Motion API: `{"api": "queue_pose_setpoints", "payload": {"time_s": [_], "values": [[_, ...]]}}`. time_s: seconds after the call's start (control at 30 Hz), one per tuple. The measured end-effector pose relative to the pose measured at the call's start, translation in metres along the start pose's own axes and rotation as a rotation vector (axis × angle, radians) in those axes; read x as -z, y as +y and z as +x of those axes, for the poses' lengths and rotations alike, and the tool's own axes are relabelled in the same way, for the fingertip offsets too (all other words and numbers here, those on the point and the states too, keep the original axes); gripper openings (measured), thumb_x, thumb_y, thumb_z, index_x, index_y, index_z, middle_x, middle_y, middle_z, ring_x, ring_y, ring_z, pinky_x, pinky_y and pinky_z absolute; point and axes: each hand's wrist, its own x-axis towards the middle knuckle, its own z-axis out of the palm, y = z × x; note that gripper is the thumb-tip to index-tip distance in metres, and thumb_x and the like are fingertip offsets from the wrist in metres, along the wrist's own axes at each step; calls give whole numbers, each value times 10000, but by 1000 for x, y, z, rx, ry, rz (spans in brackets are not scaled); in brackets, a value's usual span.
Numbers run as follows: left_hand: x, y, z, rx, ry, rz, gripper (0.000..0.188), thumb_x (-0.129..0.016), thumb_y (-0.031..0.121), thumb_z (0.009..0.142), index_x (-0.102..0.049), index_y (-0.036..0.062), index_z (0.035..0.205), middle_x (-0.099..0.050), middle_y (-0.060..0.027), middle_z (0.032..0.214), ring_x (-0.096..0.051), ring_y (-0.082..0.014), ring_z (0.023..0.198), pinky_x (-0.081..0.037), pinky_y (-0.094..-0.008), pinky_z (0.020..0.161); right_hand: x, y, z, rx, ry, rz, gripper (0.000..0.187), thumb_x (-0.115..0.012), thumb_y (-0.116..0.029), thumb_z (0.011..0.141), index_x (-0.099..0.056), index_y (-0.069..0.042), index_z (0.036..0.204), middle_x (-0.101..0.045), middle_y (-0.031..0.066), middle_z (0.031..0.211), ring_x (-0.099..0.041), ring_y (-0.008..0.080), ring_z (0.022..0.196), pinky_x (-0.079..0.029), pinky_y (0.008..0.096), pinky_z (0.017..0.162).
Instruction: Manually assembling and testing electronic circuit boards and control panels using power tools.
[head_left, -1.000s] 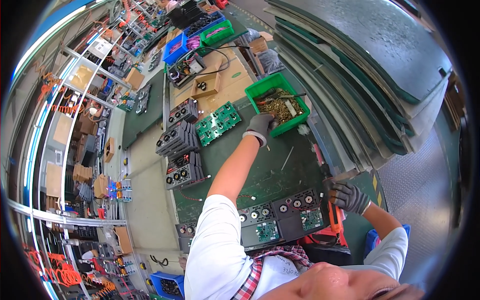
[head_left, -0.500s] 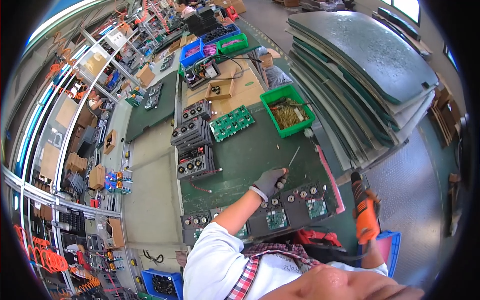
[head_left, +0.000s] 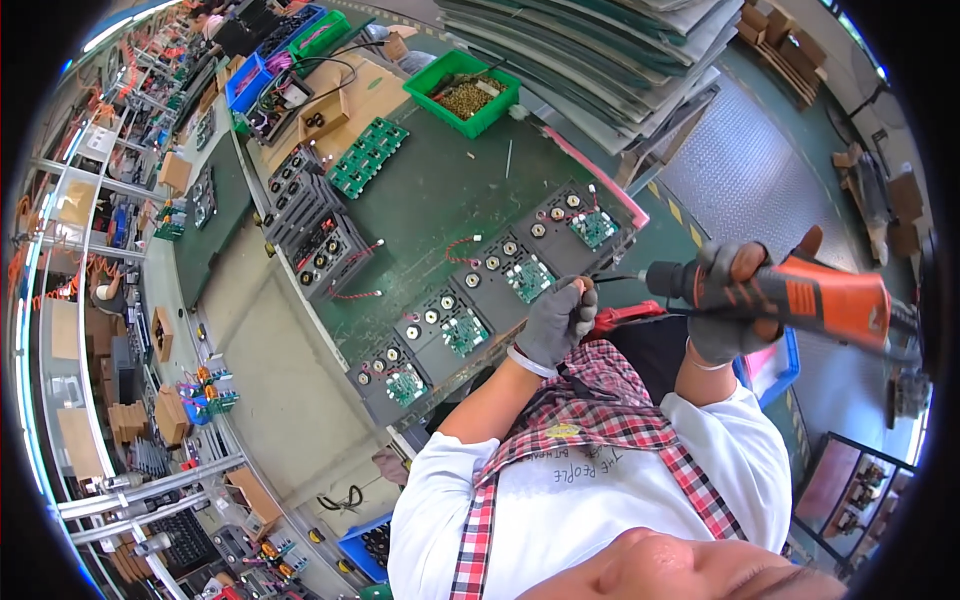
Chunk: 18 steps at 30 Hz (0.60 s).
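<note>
My right hand, in a grey glove with bare fingertips, grips an orange and black electric screwdriver. The tool lies nearly level, its thin bit pointing left. Close to the bit's tip is my left hand, gloved too, with fingertips pinched together; what sits between them is too small to make out. Beyond it, dark panels stand in a row along the table's near edge, carrying green circuit boards such as this circuit board and round metal parts.
A green bin of small brass-coloured pieces stands at the table's far side. Stacked dark housings and a green board panel lie to the left. A thin rod rests on the green tabletop. Large sheets are piled behind.
My right hand has brought the screwdriver up from hanging at the right to nearly level, bit beside my left hand. The left hand has drawn back from over the panels. The view has shifted.
</note>
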Motion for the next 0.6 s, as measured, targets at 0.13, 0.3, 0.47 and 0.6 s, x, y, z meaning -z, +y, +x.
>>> {"api": "queue_pose_setpoints", "payload": {"time_s": [0.13,0.3,0.47,0.6], "values": [[-11,-9,-21,-50,33,-59,170,-486,210,873,-526,48,901,-516,-39,697,-471,-111,541,-371,-207,413,-19,-18,-15,-21,-165,69,782,-654,-264,710,-208,-179,1346,-522,69,742,-485,164,501,-423,367,525],[-10,-14,-24,-29,2,36,168,-473,216,888,-525,57,878,-531,-26,668,-467,-101,480,-375,-205,381,-10,-19,-23,-76,-138,8,745,-677,-348,694,-281,-131,1287,-510,46,723,-486,130,526,-404,307,491],[-15,-21,3,3,85,43,199,-453,255,900,-510,76,835,-526,-17,656,-454,-89,455,-350,-199,343,0,-8,2,-57,-179,10,896,-654,-304,706,-84,-149,1380,-524,57,723,-495,143,523,-418,317,499],[-20,-22,33,10,105,103,222,-463,283,894,-515,87,804,-513,-6,629,-444,-72,444,-333,-186,329,35,4,25,-117,-246,45,959,-656,-267,715,28,-172,1381,-534,81,758,-518,189,555,-439,362,504]]}}
